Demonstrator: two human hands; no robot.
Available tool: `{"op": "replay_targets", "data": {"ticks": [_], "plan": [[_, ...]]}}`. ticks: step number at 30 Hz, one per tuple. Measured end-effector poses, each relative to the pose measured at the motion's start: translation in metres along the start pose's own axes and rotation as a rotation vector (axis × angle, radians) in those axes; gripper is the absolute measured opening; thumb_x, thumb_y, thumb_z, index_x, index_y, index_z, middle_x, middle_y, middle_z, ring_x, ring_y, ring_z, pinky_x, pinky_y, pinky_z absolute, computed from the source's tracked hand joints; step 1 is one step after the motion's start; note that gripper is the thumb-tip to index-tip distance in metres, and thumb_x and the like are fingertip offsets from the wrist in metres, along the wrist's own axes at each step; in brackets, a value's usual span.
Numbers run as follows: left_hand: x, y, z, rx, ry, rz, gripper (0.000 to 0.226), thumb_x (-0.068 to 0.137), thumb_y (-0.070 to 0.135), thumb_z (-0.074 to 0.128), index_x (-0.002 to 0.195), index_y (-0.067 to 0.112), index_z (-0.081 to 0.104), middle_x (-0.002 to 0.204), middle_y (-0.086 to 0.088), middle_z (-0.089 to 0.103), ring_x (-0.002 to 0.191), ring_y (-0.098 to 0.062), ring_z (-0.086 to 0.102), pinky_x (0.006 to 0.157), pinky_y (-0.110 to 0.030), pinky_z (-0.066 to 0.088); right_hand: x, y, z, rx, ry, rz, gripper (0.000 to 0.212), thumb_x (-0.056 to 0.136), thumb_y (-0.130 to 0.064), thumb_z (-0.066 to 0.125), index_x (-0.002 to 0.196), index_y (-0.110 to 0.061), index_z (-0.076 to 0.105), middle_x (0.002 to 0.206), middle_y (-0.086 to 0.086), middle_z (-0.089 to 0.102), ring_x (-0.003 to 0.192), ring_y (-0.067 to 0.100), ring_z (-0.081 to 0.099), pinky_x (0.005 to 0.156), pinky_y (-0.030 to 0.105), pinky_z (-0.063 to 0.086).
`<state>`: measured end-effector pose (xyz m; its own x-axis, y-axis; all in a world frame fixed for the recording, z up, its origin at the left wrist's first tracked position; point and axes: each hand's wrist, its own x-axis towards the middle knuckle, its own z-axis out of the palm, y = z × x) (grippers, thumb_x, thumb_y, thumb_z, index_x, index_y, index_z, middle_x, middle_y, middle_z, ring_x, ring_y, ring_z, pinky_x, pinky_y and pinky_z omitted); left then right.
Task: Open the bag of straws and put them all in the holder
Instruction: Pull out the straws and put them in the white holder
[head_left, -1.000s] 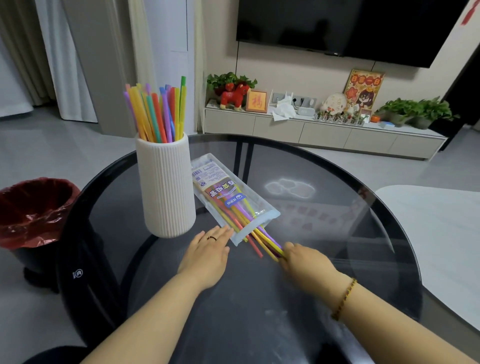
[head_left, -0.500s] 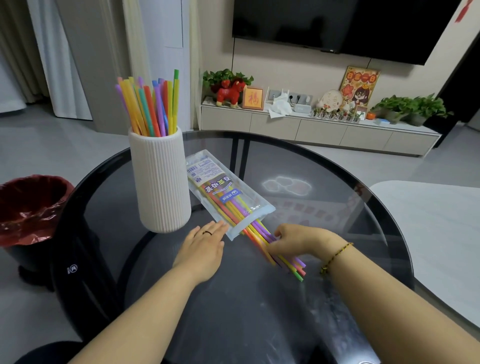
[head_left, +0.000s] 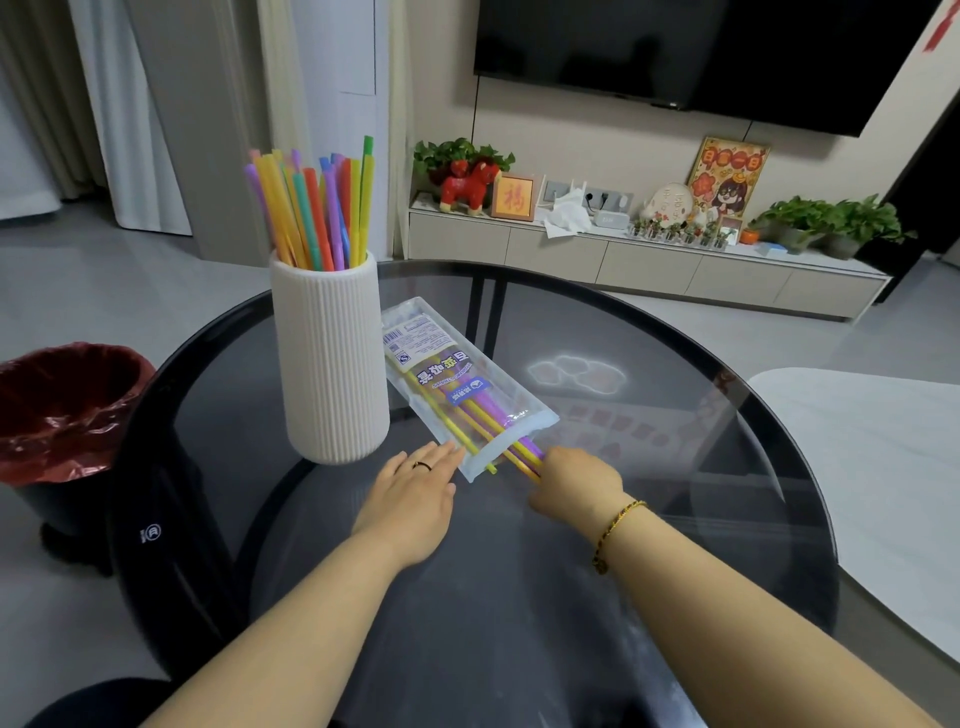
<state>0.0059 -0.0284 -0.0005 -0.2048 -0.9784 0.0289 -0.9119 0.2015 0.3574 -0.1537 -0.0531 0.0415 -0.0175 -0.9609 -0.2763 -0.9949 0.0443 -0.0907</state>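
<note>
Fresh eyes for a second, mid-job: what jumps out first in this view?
The white ribbed holder, left of centre on the dark glass table, bristles with coloured straws. Just to its right lies the clear bag. Loose straws poke from the bag's near end and are gripped by the right hand, while the left hand lies flat at the bag's near corner.
</note>
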Motion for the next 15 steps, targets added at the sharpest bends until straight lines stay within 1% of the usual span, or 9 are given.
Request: {"op": "replay_targets", "data": {"ticks": [1,3,6,7,9,10,11,13,15], "plan": [[0.0,0.0,0.0,0.005,0.0,-0.001,0.047,0.097,0.019,0.022,0.142,0.022,0.011,0.154,0.006,0.013,0.141,-0.008,0.008,0.114,-0.028,0.001,0.0,0.004,-0.001,-0.011,-0.021,0.004,0.029,0.083,-0.012,0.048,0.059,-0.015,0.031,0.06,-0.001,0.035,0.055,0.017,0.04,0.045,0.021,0.025],[0.0,0.0,0.0,0.013,-0.002,-0.004,0.047,0.097,0.019,0.022,0.142,0.022,0.011,0.154,0.005,0.013,0.141,-0.009,0.008,0.114,-0.028,0.002,0.0,0.012,-0.003,-0.015,-0.071,-0.006,0.031,0.084,-0.012,0.046,0.057,-0.014,0.031,0.059,-0.001,0.035,0.052,0.016,0.036,0.044,0.021,0.025],[0.001,0.0,0.0,0.02,-0.007,-0.007,0.047,0.097,0.019,0.022,0.142,0.022,0.011,0.154,0.004,0.013,0.141,-0.01,0.008,0.114,-0.029,0.003,-0.005,0.028,-0.012,-0.091,-0.148,-0.034,0.015,0.087,-0.013,0.043,0.073,-0.008,0.049,0.063,0.003,0.041,0.068,0.025,0.044,0.048,0.023,0.032],[0.001,0.0,0.0,0.021,-0.009,-0.009,0.047,0.097,0.019,0.022,0.142,0.022,0.011,0.154,0.004,0.013,0.141,-0.01,0.008,0.114,-0.029,0.003,-0.01,0.034,-0.016,-0.113,-0.163,-0.038,0.013,0.087,-0.013,0.043,0.075,-0.01,0.049,0.061,0.002,0.042,0.067,0.025,0.046,0.046,0.022,0.032],[0.0,0.001,-0.001,0.027,-0.016,-0.011,0.047,0.097,0.02,0.022,0.142,0.021,0.011,0.155,0.004,0.013,0.141,-0.01,0.008,0.114,-0.03,0.003,-0.02,0.05,-0.025,-0.123,-0.201,-0.035,0.022,0.085,-0.009,0.041,0.063,-0.011,0.045,0.054,0.0,0.043,0.043,0.017,0.051,0.036,0.018,0.034],[0.0,0.002,-0.001,0.031,-0.022,-0.01,0.047,0.097,0.02,0.022,0.142,0.021,0.01,0.155,0.004,0.012,0.141,-0.01,0.007,0.115,-0.03,0.003,-0.025,0.059,-0.029,-0.105,-0.226,-0.025,0.026,0.084,-0.008,0.04,0.059,-0.013,0.042,0.051,0.0,0.045,0.028,0.009,0.047,0.032,0.017,0.035],[-0.001,0.002,-0.001,0.033,-0.027,-0.009,0.047,0.097,0.02,0.022,0.142,0.021,0.01,0.155,0.004,0.011,0.142,-0.01,0.007,0.115,-0.03,0.003,-0.03,0.067,-0.033,-0.086,-0.25,-0.015,0.027,0.084,-0.007,0.04,0.058,-0.013,0.042,0.05,0.001,0.048,0.021,0.006,0.043,0.03,0.016,0.036],[-0.001,0.002,-0.001,0.03,-0.035,-0.008,0.047,0.097,0.02,0.022,0.142,0.021,0.01,0.155,0.004,0.01,0.142,-0.01,0.006,0.115,-0.03,0.002,-0.04,0.084,-0.041,-0.079,-0.28,0.007,0.024,0.085,-0.007,0.041,0.062,-0.012,0.044,0.049,0.002,0.05,0.02,0.006,0.04,0.033,0.02,0.039],[-0.001,0.002,-0.002,0.022,-0.042,-0.011,0.047,0.097,0.02,0.022,0.142,0.021,0.009,0.155,0.004,0.009,0.142,-0.01,0.006,0.115,-0.03,0.002,-0.05,0.097,-0.05,-0.115,-0.284,0.019,0.026,0.084,-0.008,0.042,0.058,-0.014,0.041,0.048,0.002,0.047,0.021,0.006,0.038,0.035,0.021,0.039]]}}
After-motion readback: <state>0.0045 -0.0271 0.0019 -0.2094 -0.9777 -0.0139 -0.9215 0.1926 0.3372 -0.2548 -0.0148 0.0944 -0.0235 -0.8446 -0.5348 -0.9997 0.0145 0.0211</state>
